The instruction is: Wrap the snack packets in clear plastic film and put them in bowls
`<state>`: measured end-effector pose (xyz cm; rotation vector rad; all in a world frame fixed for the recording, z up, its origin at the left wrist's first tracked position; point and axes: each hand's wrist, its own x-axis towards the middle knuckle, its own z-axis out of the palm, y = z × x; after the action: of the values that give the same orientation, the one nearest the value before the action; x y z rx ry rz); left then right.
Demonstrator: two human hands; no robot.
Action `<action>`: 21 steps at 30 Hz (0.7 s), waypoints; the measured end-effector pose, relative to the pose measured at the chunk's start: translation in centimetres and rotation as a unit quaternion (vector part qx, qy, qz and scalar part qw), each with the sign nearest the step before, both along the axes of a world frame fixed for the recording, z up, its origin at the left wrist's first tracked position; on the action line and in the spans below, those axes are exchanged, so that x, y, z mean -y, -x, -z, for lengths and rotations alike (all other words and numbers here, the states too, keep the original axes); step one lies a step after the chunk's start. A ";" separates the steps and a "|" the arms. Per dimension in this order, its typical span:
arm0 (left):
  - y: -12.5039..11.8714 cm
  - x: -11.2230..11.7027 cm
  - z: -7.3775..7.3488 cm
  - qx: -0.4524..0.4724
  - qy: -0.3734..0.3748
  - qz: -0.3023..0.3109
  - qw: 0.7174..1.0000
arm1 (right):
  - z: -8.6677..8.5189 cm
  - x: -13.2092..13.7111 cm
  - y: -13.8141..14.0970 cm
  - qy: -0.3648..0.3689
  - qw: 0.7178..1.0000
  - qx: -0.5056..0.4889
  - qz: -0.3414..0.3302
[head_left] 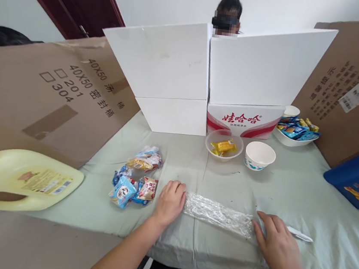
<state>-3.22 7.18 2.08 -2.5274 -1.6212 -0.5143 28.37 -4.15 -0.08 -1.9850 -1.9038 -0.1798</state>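
A long folded strip of clear, crinkled plastic film (218, 214) lies on the table in front of me. My left hand (172, 199) is closed at its left end, fingers together against the film. At the other end, my right hand (276, 240) has its thumb and forefinger on the plastic; their tips are close together. From behind that hand a thin white folded piece (300, 234) sticks out. Left of my left hand is a loose ring of wrapped snacks, among them a light-blue packet (123, 192) and a red-and-cream packet (147, 188).
Further back stand a clear bowl (209, 144) with yellow-wrapped snacks and a white paper bowl (259, 154). White boxes (170, 116) rise behind them, a person beyond. A pale-yellow jug (73, 178), cardboard (101, 138), a filled snack dish (290, 141) and a blue container (339, 180) flank the table.
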 end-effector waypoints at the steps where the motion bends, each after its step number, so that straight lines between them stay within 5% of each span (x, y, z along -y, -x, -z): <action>1: -0.5 0.6 -0.5 0.022 -0.022 0.002 0.999 | -0.6 0.0 0.5 -0.022 0.999 0.000 -0.028; 4: -2.8 3.1 -1.2 0.062 -0.011 0.092 0.994 | -1.6 -0.3 3.0 -0.028 0.985 0.018 -0.169; 7: -4.7 5.3 0.2 0.022 0.072 0.204 0.976 | -0.8 -0.9 5.5 -0.001 0.957 0.063 -0.282; 14: -0.8 4.4 4.2 -0.070 0.096 0.104 0.987 | 2.1 0.7 3.4 0.009 0.974 0.099 -0.201; 17: 0.3 4.2 3.8 -0.074 0.065 0.086 0.991 | 2.2 2.8 1.2 -0.002 0.975 0.108 -0.193; 21: -2.3 6.1 2.3 -0.003 0.057 0.068 0.996 | 2.3 5.6 0.0 -0.026 0.976 0.095 -0.193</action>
<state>-0.88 1.10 -0.19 -2.7346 -1.5248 -0.4358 28.42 -9.80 -2.36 -1.5713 -2.3372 -0.3166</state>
